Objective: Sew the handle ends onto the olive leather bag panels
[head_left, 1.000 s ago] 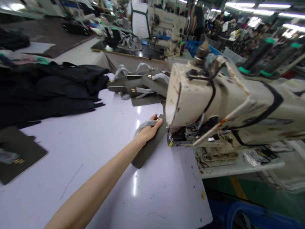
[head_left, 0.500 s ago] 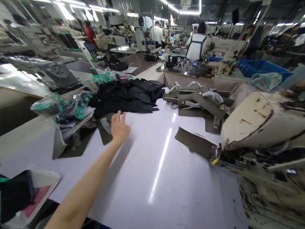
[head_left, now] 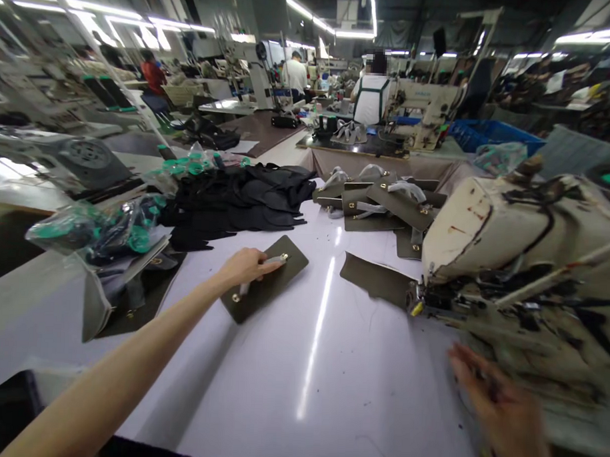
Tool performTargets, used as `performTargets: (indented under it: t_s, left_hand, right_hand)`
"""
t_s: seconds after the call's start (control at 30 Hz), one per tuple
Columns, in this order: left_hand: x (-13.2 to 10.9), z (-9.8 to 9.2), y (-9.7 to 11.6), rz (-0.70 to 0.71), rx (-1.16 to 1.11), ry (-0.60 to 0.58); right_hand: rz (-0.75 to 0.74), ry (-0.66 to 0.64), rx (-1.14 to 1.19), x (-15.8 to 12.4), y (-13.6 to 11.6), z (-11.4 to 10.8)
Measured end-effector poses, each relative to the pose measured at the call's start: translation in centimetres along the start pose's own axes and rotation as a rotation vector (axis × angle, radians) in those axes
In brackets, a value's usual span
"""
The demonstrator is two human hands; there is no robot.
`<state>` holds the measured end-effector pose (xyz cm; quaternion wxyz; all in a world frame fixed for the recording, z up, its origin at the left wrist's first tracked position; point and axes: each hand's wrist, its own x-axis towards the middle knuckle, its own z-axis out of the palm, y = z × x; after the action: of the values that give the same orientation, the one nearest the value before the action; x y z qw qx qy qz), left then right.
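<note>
On the white bench (head_left: 304,388), beside the sewing machine (head_left: 510,229): left hand (head_left: 244,266) on an olive panel (head_left: 278,284).
We record our left hand closed around the pale wrapped strap of the olive panel, which lies flat on the bench between the black fabric pile (head_left: 236,199) and a second olive piece (head_left: 373,279) at the machine's needle end. Our right hand (head_left: 503,412) is low by the machine's base and blurred; we cannot tell whether it is spread or closed. A stack of olive pieces (head_left: 380,204) lies farther back.
</note>
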<state>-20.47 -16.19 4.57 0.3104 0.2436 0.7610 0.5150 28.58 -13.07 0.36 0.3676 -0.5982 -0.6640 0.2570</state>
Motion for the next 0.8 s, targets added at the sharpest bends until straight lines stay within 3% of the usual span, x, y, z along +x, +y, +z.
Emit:
performTargets:
  t_s: [0.07, 0.13, 0.23, 0.3, 0.37, 0.4, 0.5, 0.57, 0.6, 0.73, 0.8]
  left_hand:
    - [-0.4, 1.5, 0.1, -0.04, 0.157, -0.224]
    - [-2.1, 4.6, 0.3, -0.028, 0.164, -0.437]
    - [-6.3, 9.2, 1.1, -0.057, -0.03, -0.6]
    - [-8.9, 11.2, 1.7, -0.114, -0.146, -0.658]
    - [-10.3, 12.4, 1.7, -0.157, -0.238, -0.636]
    - [-10.6, 12.8, 1.5, -0.13, -0.266, -0.569]
    - [-10.4, 13.7, -0.2, 0.132, -0.211, -0.21]
    - [-10.0, 14.4, -1.5, 0.182, -0.187, -0.099]
    - [-9.9, 14.7, -2.1, 0.095, -0.213, -0.146]
    - [-10.1, 16.2, -2.6, -0.551, -0.405, -0.569]
    - [-10.2, 17.0, -2.1, -0.618, -0.44, -0.586]
  right_hand:
    - [0.099, -0.248, 0.166, -0.7, -1.4, 3.8]
    - [0.159, -0.393, 0.309, -1.2, -3.9, 7.1]
    - [0.192, -0.513, 0.581, -1.3, -7.5, 10.0]
    - [0.202, -0.574, 0.743, -1.0, -8.7, 10.8]
    - [0.268, -0.54, 0.837, -0.7, -8.8, 10.9]
    - [0.314, -0.509, 0.877, -0.6, -8.6, 10.8]
    - [0.423, -0.447, 0.987, 0.1, -8.1, 10.3]
    - [0.45, -0.415, 1.012, 0.8, -8.2, 10.0]
    - [0.449, -0.402, 1.011, 1.2, -8.3, 10.0]
    - [0.404, -0.403, 0.991, 2.7, -8.5, 10.1]
    - [0.381, -0.397, 0.95, 3.1, -8.2, 10.0]
